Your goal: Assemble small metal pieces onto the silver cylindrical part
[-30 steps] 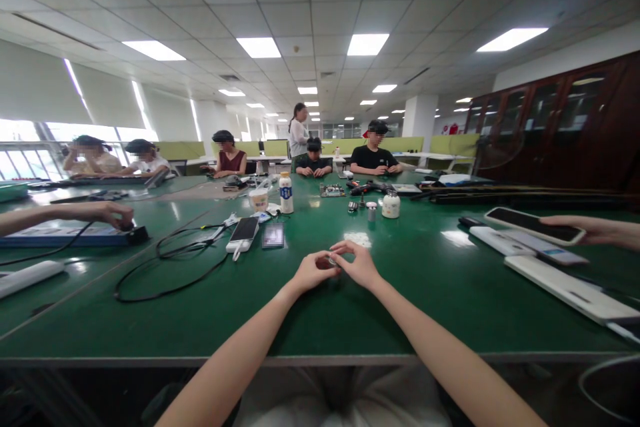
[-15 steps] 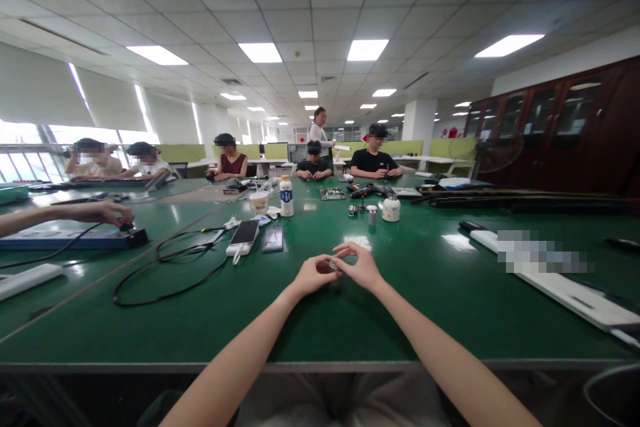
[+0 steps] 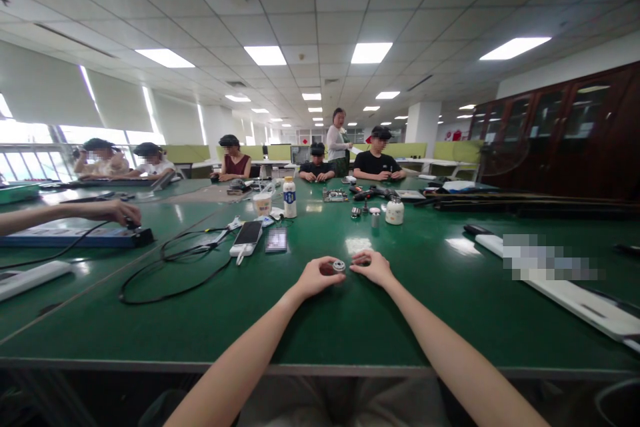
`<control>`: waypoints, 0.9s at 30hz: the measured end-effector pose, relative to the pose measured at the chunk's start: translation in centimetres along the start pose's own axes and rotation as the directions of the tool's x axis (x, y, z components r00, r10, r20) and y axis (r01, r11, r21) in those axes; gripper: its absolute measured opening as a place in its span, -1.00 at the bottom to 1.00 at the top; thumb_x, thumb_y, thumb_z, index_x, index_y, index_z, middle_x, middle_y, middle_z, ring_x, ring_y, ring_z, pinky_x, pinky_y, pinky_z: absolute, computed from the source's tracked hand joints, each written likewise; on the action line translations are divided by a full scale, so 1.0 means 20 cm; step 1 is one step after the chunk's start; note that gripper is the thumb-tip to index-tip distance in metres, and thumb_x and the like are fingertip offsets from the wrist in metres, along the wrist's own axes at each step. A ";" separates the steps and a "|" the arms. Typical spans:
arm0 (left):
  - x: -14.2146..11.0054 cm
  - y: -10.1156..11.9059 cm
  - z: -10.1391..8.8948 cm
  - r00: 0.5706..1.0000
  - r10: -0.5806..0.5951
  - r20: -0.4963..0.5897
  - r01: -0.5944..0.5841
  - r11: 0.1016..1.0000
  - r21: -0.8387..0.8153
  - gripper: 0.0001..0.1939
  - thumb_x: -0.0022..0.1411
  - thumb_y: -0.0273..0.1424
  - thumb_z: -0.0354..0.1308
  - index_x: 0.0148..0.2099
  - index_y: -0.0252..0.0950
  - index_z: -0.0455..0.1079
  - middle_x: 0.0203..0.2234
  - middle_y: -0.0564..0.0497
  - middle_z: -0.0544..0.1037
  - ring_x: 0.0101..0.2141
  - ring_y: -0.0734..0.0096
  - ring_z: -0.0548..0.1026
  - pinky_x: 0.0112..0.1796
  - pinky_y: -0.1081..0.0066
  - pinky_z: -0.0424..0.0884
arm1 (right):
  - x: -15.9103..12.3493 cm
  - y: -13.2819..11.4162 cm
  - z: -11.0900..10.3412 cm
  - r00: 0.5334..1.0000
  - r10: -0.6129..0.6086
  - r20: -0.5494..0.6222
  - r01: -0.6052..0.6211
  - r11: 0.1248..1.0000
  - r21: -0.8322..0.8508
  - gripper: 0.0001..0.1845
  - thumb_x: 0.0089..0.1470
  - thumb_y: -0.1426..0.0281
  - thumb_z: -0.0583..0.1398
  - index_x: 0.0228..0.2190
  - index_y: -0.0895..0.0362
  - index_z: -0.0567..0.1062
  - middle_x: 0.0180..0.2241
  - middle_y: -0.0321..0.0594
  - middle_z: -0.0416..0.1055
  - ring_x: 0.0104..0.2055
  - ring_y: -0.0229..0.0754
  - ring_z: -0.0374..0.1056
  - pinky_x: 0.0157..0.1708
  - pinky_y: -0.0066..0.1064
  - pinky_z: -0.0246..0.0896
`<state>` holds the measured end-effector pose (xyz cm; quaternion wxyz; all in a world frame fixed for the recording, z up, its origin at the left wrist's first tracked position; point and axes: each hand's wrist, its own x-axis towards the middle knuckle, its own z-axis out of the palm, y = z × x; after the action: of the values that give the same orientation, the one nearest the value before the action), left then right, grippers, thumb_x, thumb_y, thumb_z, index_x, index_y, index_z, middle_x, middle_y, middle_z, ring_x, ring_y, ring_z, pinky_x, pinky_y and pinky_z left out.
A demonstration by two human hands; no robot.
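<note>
A small round silver-white part [image 3: 339, 266], with a ringed top like a bearing or cap, is gripped between the thumb and fingers of my left hand [image 3: 318, 276], just over the green table [image 3: 250, 327]. Just right of it is my right hand [image 3: 373, 269], apart from the part, its thumb and fingertips slightly spread and nothing visible between them. Beyond my hands stand a small grey cylinder [image 3: 375, 219] with a pinkish top, a round white jar [image 3: 395, 211] and small metal pieces [image 3: 355, 212].
Left of my hands lie a phone [image 3: 247, 235] on a white power bank, a card [image 3: 277, 240] and a looped black cable [image 3: 150, 297]. A bottle [image 3: 289, 198] and a cup [image 3: 262, 204] stand behind. Another person's hand [image 3: 120, 212] touches a blue power strip [image 3: 80, 237]. A long white bar [image 3: 565, 293] lies right.
My right hand has moved right, off the round part, which now shows more fully in my left hand. The standing person in the background has shifted right, and the camera view has turned slightly.
</note>
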<state>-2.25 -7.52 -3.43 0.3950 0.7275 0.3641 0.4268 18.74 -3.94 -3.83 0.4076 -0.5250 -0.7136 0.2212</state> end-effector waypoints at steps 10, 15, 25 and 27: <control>0.00 0.00 0.00 1.000 0.007 -0.025 -0.006 1.000 0.019 -0.56 -0.08 -0.30 0.32 -0.12 -0.36 0.42 -0.29 -0.12 0.57 -0.27 0.26 0.53 -0.17 0.33 0.42 | -0.05 -0.20 0.02 0.950 -0.253 -0.185 0.302 0.898 0.319 -0.80 -0.09 0.28 0.24 -0.41 0.15 0.46 -0.38 -0.15 0.53 -0.30 -0.12 0.47 -0.18 -0.23 0.33; 0.00 0.00 0.00 1.000 0.024 -0.006 -0.024 0.999 -0.036 -0.54 -0.07 -0.33 0.31 -0.09 -0.38 0.40 -0.30 -0.12 0.57 -0.29 0.28 0.53 -0.18 0.33 0.42 | -0.10 -0.29 0.06 0.931 -0.351 -0.103 0.366 0.875 0.317 -0.85 -0.05 0.31 0.22 -0.42 0.14 0.48 -0.42 -0.21 0.51 -0.32 -0.17 0.45 -0.21 -0.28 0.34; 0.01 -0.02 0.00 0.999 0.030 -0.026 -0.030 1.000 0.001 -0.51 -0.07 -0.32 0.32 -0.06 -0.38 0.41 -0.30 -0.12 0.57 -0.29 0.28 0.53 -0.16 0.32 0.41 | -0.11 -0.30 0.07 0.934 -0.330 -0.135 0.356 0.864 0.356 -0.81 -0.08 0.27 0.25 -0.45 0.15 0.46 -0.43 -0.22 0.50 -0.34 -0.17 0.45 -0.23 -0.30 0.35; 0.01 -0.02 0.00 0.999 0.029 -0.033 -0.029 1.000 0.012 -0.50 -0.07 -0.32 0.31 -0.04 -0.38 0.40 -0.30 -0.12 0.57 -0.28 0.27 0.53 -0.17 0.33 0.41 | -0.11 -0.30 0.08 0.938 -0.327 -0.118 0.347 0.865 0.361 -0.81 -0.09 0.27 0.25 -0.45 0.14 0.46 -0.44 -0.22 0.50 -0.34 -0.17 0.46 -0.23 -0.30 0.36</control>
<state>-2.26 -7.26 -3.72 0.3787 0.7277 0.3624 0.4423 14.35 -7.91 -1.02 0.5517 -0.3100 -0.7273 0.2657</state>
